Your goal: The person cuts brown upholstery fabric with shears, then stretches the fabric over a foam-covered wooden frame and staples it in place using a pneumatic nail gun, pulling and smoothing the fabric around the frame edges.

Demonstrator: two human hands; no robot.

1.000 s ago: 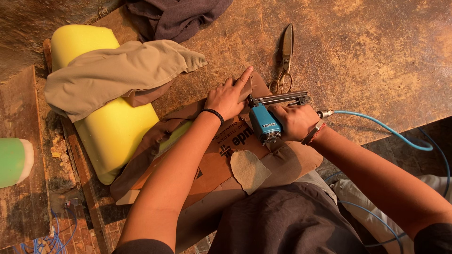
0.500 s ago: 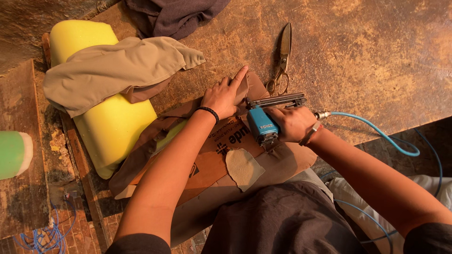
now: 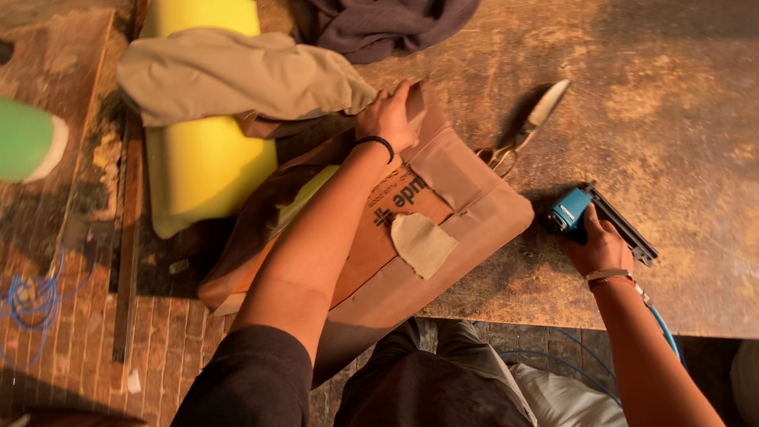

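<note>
My left hand [image 3: 387,117] grips the far corner of a brown fabric-covered cushion panel [image 3: 466,202] that lies upside down on the workbench, a cardboard backing [image 3: 383,229] and a loose tan fabric patch [image 3: 423,243] showing on it. My right hand [image 3: 602,247] holds a blue and black pneumatic staple gun [image 3: 589,215] down on the bench, to the right of the panel and apart from it. A blue air hose [image 3: 662,330] runs back from the gun along my forearm.
Scissors [image 3: 526,130] lie on the worn bench [image 3: 672,103] just beyond the panel. A yellow foam block [image 3: 202,162] with beige cloth [image 3: 229,75] draped over it sits at left, dark cloth [image 3: 387,24] at the top, a green object [image 3: 28,138] far left.
My right hand has carried the staple gun off the panel and set it on the bench to the right. My left hand has slid to the panel's far corner and the panel has turned.
</note>
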